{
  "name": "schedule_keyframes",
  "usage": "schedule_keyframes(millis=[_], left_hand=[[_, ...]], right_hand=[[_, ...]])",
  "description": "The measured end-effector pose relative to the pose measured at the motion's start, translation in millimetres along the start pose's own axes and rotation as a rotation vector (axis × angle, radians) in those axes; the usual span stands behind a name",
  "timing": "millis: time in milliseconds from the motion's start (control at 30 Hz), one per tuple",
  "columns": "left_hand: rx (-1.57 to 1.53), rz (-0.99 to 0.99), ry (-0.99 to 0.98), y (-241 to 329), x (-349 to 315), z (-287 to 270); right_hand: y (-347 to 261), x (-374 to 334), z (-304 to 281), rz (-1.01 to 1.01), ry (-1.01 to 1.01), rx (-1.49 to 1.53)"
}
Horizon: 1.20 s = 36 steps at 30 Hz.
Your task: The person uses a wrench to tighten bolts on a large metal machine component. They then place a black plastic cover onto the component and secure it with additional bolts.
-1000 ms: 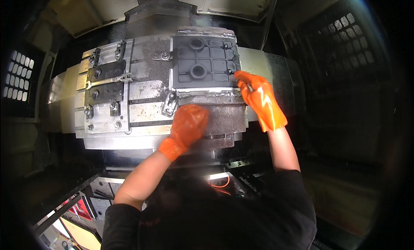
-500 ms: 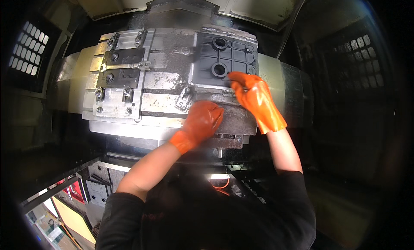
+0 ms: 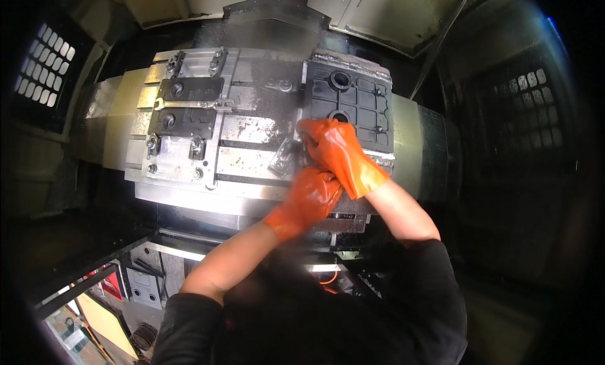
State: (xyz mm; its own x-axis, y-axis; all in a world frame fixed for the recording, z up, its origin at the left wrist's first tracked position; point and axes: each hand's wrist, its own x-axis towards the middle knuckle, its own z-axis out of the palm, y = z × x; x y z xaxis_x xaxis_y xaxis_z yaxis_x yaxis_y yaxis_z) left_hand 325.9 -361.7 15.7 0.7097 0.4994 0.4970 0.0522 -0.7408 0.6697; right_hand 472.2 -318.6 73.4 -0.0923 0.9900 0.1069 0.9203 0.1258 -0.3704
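Both my hands wear orange rubber gloves. My right hand [image 3: 335, 152] lies over the lower left corner of a dark grey ribbed plate [image 3: 362, 105] with round bosses, its fingers curled downward at the plate's left edge. Just below, my left hand [image 3: 309, 200] is closed in a fist, its knuckles against the right glove's underside. What either hand grips, if anything, is hidden. Left of the right fingers sits a metal clamp [image 3: 281, 161] on the slotted machine table [image 3: 242, 160].
On the left, a fixture plate [image 3: 178, 168] carries several bolted clamps and a dark plate [image 3: 203, 88]. Across that lies an open-ended wrench [image 3: 189, 105]. Dark enclosure walls with a slotted window [image 3: 43, 66] stand around. A grey plate [image 3: 144, 288] leans at lower left.
My right hand has moved left from the plate's lower edge to its lower left corner. It now overlaps my left hand, which has shifted slightly in view. The whole view has tilted a little.
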Motion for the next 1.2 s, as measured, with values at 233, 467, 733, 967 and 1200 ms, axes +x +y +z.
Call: schedule_keyframes(millis=[233, 467, 733, 967, 1200], left_hand=[[0.046, 0.017, 0.079, -9.3, 0.8, -3.7], [0.012, -0.042, -0.020, -5.6, -3.4, -4.8], [0.036, -0.024, 0.038, -5.5, -4.6, -3.5], [0.084, -0.010, 0.044, 0.1, -2.7, -4.2], [-0.075, -0.184, -0.269, -4.2, 30.1, -43.9]], right_hand=[[17.7, 76.0, -46.3, -0.044, 0.441, 0.161], [82.4, 135.1, -22.4, -0.107, 0.235, -0.066], [76.4, 141.0, -30.0, -0.103, 0.311, -0.005], [89.9, 119.6, -32.2, -0.070, 0.264, 0.220], [106.4, -3.9, -62.4, 0.597, 0.639, 0.479]])
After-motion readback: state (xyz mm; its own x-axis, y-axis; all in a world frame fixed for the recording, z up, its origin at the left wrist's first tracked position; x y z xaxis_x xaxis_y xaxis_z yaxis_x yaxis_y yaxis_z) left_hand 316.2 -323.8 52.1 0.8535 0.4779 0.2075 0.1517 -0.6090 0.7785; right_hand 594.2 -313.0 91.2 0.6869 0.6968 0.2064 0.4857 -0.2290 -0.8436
